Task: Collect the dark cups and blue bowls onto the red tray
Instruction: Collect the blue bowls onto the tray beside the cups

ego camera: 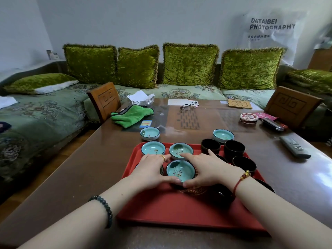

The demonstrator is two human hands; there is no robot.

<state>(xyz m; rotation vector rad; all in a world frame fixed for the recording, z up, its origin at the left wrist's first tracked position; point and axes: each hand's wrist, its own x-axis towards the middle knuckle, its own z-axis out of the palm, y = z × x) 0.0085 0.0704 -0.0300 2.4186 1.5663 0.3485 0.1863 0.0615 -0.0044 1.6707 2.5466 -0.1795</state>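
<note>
Pinches the near blue bowl (180, 171) with both thumbs, curled round its rim at 6 o'clock, tips almost meeting. Wraps the left hand (152, 168) along the bowl's 9 o'clock side, fingers loosely spread and pointing toward 12, a gold ring (162, 157) on one. Covers something dark under that palm, too hidden to name. Wraps the right hand (210, 168) along the 3 o'clock side, forefinger stretched out to the near rim of a second blue bowl (181, 150) at 12. Reaches in with both forearms from 6 o'clock, wrists low over the red tray (179, 209). Wears a green bead bracelet (107, 211) on the left wrist and a red cord bracelet (236, 186) on the right.

Holds the bowl near the tray's centre. On the tray at 11 o'clock, a third blue bowl (153, 147). Off the tray, on the table (80, 177), a fourth blue bowl (150, 133) just past the far rim at 11 and a fifth blue bowl (223, 135) at 1. Along the tray's right side from 1 to 4 o'clock, dark cups (234, 149), some partly hidden behind the right hand and wrist. Cannot tell which of them stand inside the rim. Farther out, glasses (189, 106) at 12, a green cloth (131, 115) at 11 and a remote (296, 144) at 2.
</note>
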